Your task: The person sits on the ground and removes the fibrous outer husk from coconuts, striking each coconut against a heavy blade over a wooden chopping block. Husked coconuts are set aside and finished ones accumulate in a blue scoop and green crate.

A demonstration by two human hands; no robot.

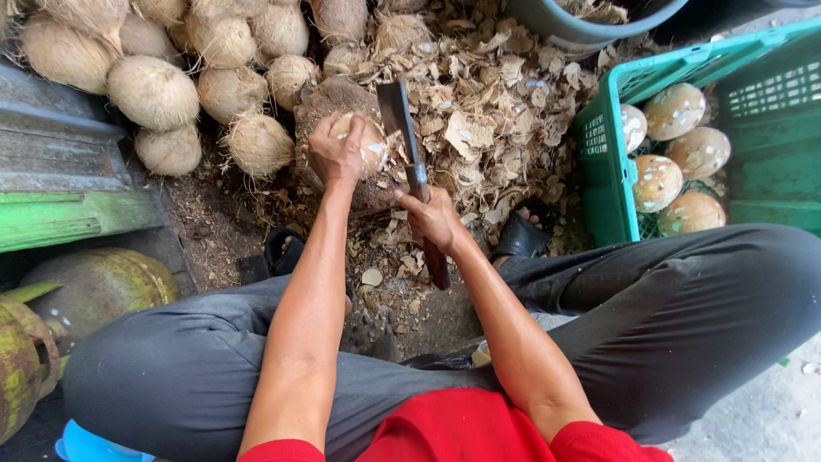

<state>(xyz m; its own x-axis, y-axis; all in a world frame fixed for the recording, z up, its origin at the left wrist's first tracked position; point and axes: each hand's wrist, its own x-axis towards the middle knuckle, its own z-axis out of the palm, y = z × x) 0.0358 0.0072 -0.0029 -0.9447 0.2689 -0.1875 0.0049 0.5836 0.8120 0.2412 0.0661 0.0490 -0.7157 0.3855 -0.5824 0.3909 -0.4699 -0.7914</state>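
The left hand (336,152) gripped a round, brown, partly peeled coconut (363,145), steadying it on a rough wooden chopping block (329,101). The right hand (434,219) was clenched around the wooden handle of a broad steel cleaver (402,128), whose blade lay against the coconut's right side. Unpeeled fibrous coconuts (154,91) were heaped to the left, dry husk shavings (492,103) lay beyond, and a green plastic crate (603,171) at right held 5 peeled coconuts (676,111).
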